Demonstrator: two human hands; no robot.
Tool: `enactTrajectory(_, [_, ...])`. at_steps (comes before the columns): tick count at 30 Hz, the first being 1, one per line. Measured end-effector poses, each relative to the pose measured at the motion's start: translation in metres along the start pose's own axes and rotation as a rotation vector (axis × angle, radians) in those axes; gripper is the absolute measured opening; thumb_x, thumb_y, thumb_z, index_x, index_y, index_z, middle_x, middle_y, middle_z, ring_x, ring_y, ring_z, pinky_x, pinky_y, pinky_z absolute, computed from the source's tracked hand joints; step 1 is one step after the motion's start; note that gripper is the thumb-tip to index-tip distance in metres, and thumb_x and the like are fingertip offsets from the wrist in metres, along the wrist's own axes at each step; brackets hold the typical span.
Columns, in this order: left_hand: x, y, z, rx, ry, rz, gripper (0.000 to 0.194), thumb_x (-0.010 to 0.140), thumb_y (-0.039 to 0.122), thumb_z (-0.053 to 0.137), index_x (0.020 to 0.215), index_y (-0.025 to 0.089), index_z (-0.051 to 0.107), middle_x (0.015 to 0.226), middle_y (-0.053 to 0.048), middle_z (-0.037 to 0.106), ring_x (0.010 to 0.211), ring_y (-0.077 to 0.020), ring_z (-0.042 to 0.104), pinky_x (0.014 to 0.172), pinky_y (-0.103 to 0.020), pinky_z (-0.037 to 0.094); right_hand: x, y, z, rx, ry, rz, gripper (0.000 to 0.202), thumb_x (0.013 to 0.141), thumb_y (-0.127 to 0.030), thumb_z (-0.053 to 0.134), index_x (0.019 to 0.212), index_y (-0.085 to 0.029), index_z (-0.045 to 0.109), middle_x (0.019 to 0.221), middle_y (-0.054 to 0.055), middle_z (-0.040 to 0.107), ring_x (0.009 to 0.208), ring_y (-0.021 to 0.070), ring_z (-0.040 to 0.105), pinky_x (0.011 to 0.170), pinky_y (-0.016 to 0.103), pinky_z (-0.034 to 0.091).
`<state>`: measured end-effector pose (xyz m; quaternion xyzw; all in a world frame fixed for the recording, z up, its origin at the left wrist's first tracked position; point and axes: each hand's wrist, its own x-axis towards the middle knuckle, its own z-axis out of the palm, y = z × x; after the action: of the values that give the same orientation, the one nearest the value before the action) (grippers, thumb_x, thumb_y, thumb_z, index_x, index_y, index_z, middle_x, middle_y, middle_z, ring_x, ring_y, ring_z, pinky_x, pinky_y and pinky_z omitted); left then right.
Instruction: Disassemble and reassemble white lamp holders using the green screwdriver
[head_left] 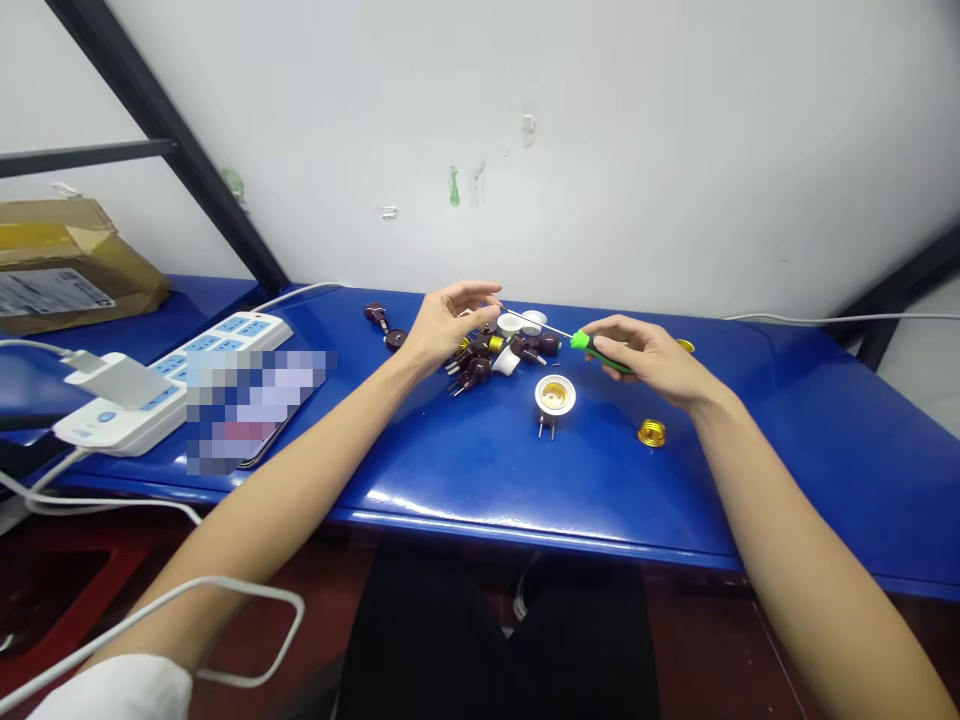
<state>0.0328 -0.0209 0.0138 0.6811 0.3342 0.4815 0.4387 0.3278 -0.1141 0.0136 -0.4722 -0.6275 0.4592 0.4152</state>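
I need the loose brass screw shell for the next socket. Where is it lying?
The gold threaded metal shell lies alone on the blue table, right of the white round socket with two prongs and just below the right hand.

**Figure: The person's arms, hands and clothing, head view**

Both forearms are bare from the elbow down to the wrist; no watch, bracelet or glove shows on either. The left hand (442,325) and the right hand (651,358) are bare as well, with no rings to be seen, and the fingernails are short and unpainted. At the lower left corner a short white sleeve (112,690) covers the left upper arm, its hem rounded and plain, without print or marking. Between the arms, below the edge of the bench, dark black trousers (495,640) cover the lap; the cloth is plain and unmarked.
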Motion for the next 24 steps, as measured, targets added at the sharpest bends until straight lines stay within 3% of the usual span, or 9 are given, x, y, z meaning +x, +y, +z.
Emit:
enactTrajectory(16, [-0.002, -0.012, 0.007, -0.041, 0.082, -0.016, 0.050, 0.070, 0.046, 0.094, 0.109, 0.019, 0.081, 0.105, -0.009, 0.081, 0.099, -0.0204, 0.074, 0.095, -0.038, 0.061, 0.000, 0.003, -0.002, -0.012, 0.001, 0.015, 0.049, 0.087, -0.063, 0.081, 0.113, -0.022, 0.076, 0.092, 0.005, 0.071, 0.066, 0.0116, 0.056, 0.055, 0.026, 0.039])
enactTrajectory(24, [-0.004, -0.014, 0.007, -0.048, 0.070, -0.021, 0.045, 0.071, 0.043, 0.093, 0.107, 0.019, 0.082, 0.099, -0.008, 0.081, 0.093, -0.0191, 0.074, 0.093, -0.037, 0.060, -0.001, 0.004, -0.001, -0.031, 0.004, 0.022, 0.050, 0.086, -0.063, 0.082, 0.114, -0.023, 0.076, 0.090, 0.005, 0.070, 0.066, 0.0120, 0.056, 0.054, 0.027, 0.040])
